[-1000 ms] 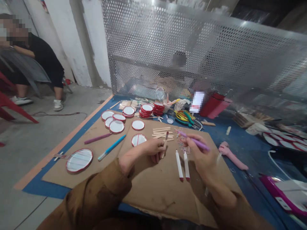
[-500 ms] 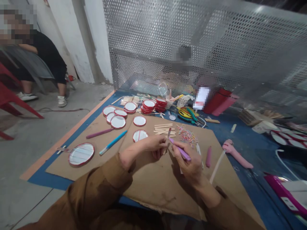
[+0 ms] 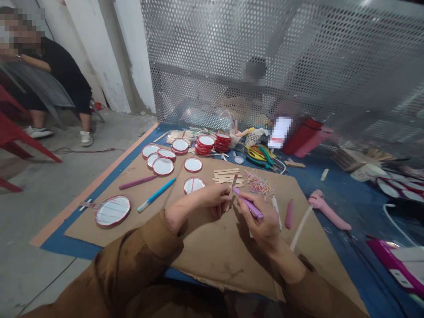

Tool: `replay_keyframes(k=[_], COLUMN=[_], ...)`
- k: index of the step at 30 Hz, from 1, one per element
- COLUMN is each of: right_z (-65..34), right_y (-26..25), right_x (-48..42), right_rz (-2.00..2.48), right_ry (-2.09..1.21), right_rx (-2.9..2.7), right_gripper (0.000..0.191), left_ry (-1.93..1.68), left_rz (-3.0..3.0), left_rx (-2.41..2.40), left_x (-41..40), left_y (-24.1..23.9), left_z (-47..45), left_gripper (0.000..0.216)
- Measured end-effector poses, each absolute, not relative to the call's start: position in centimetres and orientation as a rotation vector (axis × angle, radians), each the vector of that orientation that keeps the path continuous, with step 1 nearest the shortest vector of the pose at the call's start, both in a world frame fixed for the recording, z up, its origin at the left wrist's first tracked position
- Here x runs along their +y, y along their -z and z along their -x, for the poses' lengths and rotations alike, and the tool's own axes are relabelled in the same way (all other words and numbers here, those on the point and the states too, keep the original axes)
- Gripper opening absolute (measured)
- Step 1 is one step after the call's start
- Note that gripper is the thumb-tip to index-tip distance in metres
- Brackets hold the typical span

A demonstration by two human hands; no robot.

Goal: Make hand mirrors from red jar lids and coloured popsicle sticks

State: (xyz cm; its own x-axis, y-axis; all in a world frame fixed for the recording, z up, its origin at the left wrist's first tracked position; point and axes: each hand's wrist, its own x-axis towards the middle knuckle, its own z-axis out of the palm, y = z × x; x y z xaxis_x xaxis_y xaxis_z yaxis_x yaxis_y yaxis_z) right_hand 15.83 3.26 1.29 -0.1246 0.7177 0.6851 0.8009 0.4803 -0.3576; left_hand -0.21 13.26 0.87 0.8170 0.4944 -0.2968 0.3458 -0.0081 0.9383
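My left hand [image 3: 216, 198] is closed around a wooden craft stick [image 3: 235, 180], which stands nearly upright with a brownish-red colour on its upper part. In my right hand [image 3: 261, 223] is a purple marker [image 3: 249, 204], its tip against or very close to the stick. Just beyond both hands lie several plain craft sticks [image 3: 228, 172] and a heap of small coloured rubber bands [image 3: 260, 184]. A red-rimmed round lid [image 3: 194, 185] with lines across it rests behind my left wrist. To the right of my right hand is a mauve marker [image 3: 289, 213].
Cardboard [image 3: 212, 256] covers the blue table. Several red-rimmed lids [image 3: 163, 166], a blue marker [image 3: 157, 194] and a lid with a stick handle [image 3: 113, 210] lie left. A pink glue gun [image 3: 329, 210] and pliers [image 3: 261, 155] lie right and back. Perforated metal [image 3: 205, 57] stands behind.
Both hands keep their holds, and the marker tip stays by the stick with only a slight shift. The whole view has moved a little.
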Motion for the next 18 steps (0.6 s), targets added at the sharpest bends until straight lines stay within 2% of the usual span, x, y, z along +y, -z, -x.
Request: replay_keyframes(k=[18], right_z=[-15.6], right_y=[-1.5], right_x=[3.1], right_rz=[1.282], right_ry=[0.079], right_rx=[-1.847], right_gripper=[0.015], left_ry=[-0.120], left_rz=[-1.654], left_rx=[0.619], left_x=[13.8], left_y=[0.1], left_z=[0.2], left_gripper=[0.014])
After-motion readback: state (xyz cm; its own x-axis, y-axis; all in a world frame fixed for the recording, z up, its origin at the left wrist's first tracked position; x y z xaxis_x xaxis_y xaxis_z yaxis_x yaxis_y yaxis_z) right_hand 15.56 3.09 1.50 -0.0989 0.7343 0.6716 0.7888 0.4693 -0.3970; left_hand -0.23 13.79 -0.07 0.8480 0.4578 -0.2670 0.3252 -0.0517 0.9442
